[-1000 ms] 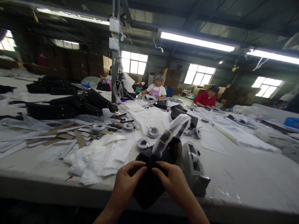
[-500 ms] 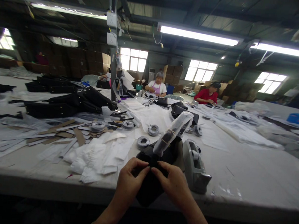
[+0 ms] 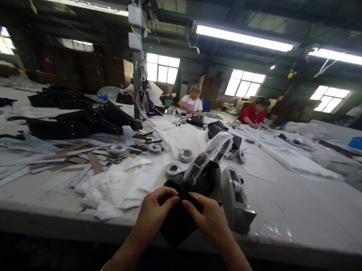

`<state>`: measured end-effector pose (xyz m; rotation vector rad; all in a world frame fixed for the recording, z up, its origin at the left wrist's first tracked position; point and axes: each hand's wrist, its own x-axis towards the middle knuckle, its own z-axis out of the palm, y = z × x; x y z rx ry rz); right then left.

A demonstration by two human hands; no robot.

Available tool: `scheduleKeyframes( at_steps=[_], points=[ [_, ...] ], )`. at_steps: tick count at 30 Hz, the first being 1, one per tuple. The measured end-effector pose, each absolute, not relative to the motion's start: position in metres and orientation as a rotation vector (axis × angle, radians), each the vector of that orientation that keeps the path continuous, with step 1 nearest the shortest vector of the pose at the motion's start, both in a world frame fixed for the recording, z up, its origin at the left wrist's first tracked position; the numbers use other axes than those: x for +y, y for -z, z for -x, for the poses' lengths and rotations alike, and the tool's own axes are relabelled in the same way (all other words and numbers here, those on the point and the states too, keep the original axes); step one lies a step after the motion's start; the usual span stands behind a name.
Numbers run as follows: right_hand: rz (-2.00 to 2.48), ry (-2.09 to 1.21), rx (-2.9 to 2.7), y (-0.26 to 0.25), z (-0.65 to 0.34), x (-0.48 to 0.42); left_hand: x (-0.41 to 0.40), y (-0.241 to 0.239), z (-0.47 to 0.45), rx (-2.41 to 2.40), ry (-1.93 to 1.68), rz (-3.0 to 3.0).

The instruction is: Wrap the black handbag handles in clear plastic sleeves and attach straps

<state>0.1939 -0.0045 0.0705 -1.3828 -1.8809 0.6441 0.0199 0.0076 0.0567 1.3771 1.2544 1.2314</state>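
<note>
A black bag point(image 3: 180, 219) lies at the near edge of the long worktable point(image 3: 300, 212). My left hand point(image 3: 154, 212) grips its left side, thumb and forefinger pinched at the top. My right hand point(image 3: 209, 218) holds the right side the same way, fingertips almost meeting those of the left. A strap wrapped in clear plastic point(image 3: 208, 156) rises from the bag, tilted up and to the right.
A grey tape dispenser point(image 3: 236, 200) stands just right of the bag. White wrapping paper point(image 3: 118, 188), cardboard strips point(image 3: 78, 159) and several tape rolls point(image 3: 173, 170) lie to the left and behind. Black bags point(image 3: 79, 123) are piled at far left. Two people point(image 3: 192, 104) work at the far end.
My hands and the bag have stayed nearly still; the fingertips have drawn slightly closer. The view has tipped a little, so everything sits slightly higher in the picture.
</note>
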Motion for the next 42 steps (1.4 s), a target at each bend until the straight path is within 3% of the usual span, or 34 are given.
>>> scheduleKeyframes(
  at_steps=[15,23,29,42],
  points=[
    [1.431,-0.585,-1.873,-0.067,-0.196,-0.001,0.022,-0.082,0.001,1.139,-1.04,-1.929],
    [1.307,-0.656,-1.904,-0.072,-0.192,0.0,0.028,-0.083,-0.004,1.187,-1.066,-1.87],
    [1.487,-0.48,-1.838,-0.066,-0.186,-0.002,0.032,-0.085,-0.004,1.174,-0.956,-1.898],
    [1.476,-0.539,-1.836,-0.059,-0.188,0.001,0.045,-0.091,0.004,1.099,-0.841,-2.1]
  ],
)
